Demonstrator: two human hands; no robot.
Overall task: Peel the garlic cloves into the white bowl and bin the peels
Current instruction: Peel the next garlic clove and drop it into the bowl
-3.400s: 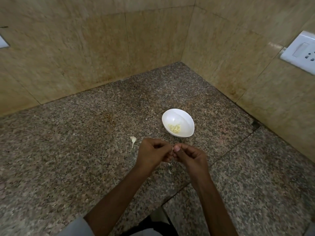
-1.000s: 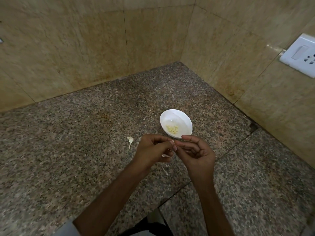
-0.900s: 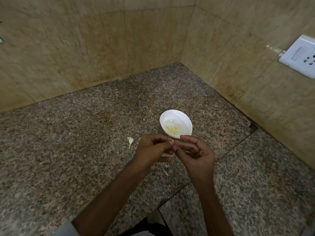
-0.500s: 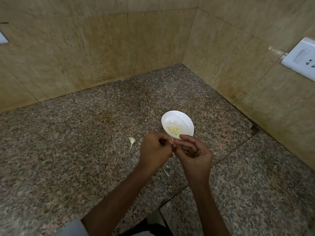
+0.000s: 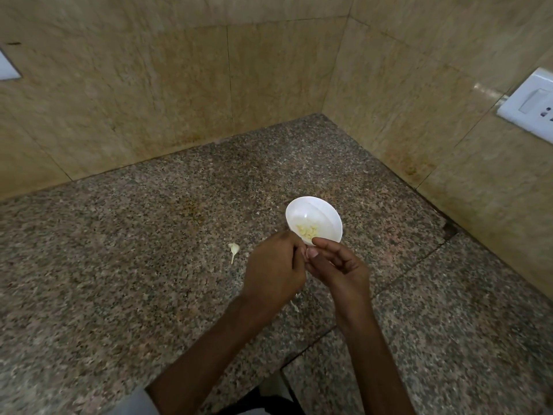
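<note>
A white bowl (image 5: 317,212) stands on the granite counter (image 5: 149,265) and holds several peeled yellowish garlic cloves (image 5: 307,230). Just in front of its near rim my left hand (image 5: 273,268) and my right hand (image 5: 336,269) meet, fingertips together. Both have curled fingers pinching a small garlic clove, which is almost wholly hidden between them. A scrap of garlic with a stalk (image 5: 233,249) lies on the counter left of my hands. A small pale peel (image 5: 294,305) lies under my left wrist.
Tiled walls close the counter at the back and right, meeting in a corner (image 5: 323,112). A white switch and socket plate (image 5: 529,104) is on the right wall. The counter's front edge has a step (image 5: 305,345) below my wrists.
My hands have stayed together, working the clove, and have drifted slightly forward to the bowl's near rim. My left hand has turned its back up, covering the clove more.
</note>
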